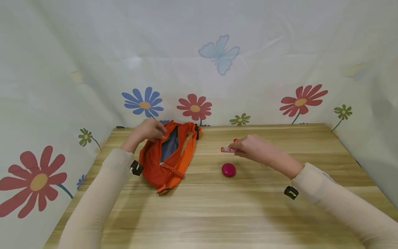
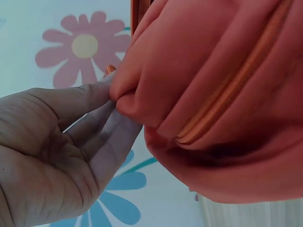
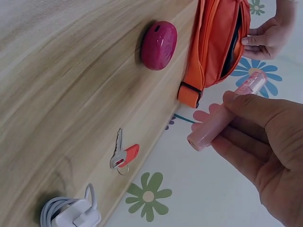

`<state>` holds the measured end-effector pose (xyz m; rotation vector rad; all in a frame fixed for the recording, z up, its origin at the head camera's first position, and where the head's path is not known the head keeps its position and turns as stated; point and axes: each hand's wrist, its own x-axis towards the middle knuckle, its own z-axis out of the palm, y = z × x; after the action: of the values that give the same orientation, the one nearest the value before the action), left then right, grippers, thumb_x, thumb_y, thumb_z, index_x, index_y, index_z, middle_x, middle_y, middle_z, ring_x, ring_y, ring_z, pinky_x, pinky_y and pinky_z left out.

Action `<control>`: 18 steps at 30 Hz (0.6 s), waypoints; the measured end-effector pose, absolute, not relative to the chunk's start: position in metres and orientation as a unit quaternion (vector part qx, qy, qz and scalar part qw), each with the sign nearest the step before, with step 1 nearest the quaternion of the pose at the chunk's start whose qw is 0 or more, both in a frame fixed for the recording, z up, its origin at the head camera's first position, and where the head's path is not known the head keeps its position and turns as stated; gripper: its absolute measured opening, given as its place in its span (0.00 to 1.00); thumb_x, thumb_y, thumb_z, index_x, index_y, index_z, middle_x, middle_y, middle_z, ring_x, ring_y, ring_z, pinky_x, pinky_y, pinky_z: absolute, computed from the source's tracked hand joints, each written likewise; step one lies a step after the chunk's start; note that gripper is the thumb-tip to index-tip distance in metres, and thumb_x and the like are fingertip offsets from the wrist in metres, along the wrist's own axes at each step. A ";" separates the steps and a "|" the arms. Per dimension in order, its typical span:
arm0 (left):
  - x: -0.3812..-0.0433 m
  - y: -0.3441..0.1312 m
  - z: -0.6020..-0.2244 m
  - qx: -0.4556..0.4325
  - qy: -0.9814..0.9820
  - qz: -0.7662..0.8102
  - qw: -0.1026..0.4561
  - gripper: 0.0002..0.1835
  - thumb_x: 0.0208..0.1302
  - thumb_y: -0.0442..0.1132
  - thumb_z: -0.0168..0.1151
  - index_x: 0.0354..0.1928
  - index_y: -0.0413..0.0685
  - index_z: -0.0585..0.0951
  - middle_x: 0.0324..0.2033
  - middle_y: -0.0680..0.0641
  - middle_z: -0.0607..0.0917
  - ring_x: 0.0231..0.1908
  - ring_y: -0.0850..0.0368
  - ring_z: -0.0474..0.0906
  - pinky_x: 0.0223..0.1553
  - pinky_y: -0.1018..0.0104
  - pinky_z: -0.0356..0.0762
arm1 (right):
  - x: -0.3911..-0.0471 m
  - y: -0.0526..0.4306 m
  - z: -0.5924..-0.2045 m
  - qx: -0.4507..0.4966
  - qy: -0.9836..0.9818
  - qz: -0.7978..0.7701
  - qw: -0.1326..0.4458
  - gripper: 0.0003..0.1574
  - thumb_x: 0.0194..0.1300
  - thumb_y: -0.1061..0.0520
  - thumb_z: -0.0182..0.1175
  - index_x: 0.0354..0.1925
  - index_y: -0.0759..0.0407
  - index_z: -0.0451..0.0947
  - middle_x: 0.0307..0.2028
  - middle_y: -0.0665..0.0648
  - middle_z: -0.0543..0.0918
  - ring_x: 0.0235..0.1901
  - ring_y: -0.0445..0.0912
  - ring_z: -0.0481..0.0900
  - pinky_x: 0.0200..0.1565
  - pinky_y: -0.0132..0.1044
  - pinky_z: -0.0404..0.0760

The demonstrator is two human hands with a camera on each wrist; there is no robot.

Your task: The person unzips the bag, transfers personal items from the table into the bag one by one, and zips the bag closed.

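An orange waist bag [image 1: 149, 162] lies on the left of the table, its main zipper undone so the grey lining [image 1: 169, 145] shows. My left hand [image 1: 150, 130] pinches the bag's far-left edge beside the opening; close up, thumb and fingers [image 2: 90, 99] grip a fold of the orange fabric [image 2: 165, 71]. Over the table to the right, my right hand [image 1: 253, 148] holds a slim pink tube [image 3: 215, 124], like a lip balm, between thumb and fingers. The tube has a clear patterned end [image 3: 253, 82] and points toward the bag.
A glossy magenta oval case [image 1: 228, 169] sits mid-table, nearer than my right hand. Beyond it lie a key [image 3: 118, 153] with a red tag [image 3: 130, 155] and a white charger [image 3: 78, 215] with coiled cable. A flower-printed curtain [image 1: 248, 79] rises behind the table.
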<state>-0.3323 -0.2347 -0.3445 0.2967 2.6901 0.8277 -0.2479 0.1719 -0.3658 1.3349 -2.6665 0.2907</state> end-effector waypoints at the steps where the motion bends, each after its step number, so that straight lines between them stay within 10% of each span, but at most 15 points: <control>1: -0.333 -0.237 -0.345 0.100 0.936 0.298 0.160 0.14 0.65 0.30 0.66 0.51 0.32 0.84 0.47 0.35 0.85 0.36 0.50 0.86 0.39 0.56 0.87 | -0.249 0.171 -0.366 0.446 -0.887 0.097 0.074 0.15 0.60 0.58 0.75 0.46 0.58 0.88 0.31 0.51 0.87 0.25 0.38 0.79 0.32 0.31 0.84; 18: -0.338 -0.235 -0.360 0.110 0.938 0.275 0.180 0.20 0.62 0.39 0.74 0.52 0.34 0.83 0.39 0.42 0.86 0.34 0.53 0.83 0.35 0.62 0.85 | -0.250 0.160 -0.360 0.420 -0.897 0.121 0.069 0.16 0.63 0.56 0.73 0.49 0.58 0.88 0.36 0.52 0.90 0.28 0.37 0.82 0.36 0.32 0.85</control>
<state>-0.3380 -0.2346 -0.3597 0.3095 2.6514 0.7760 -0.2497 0.1601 -0.3603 1.2648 -2.7003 0.3648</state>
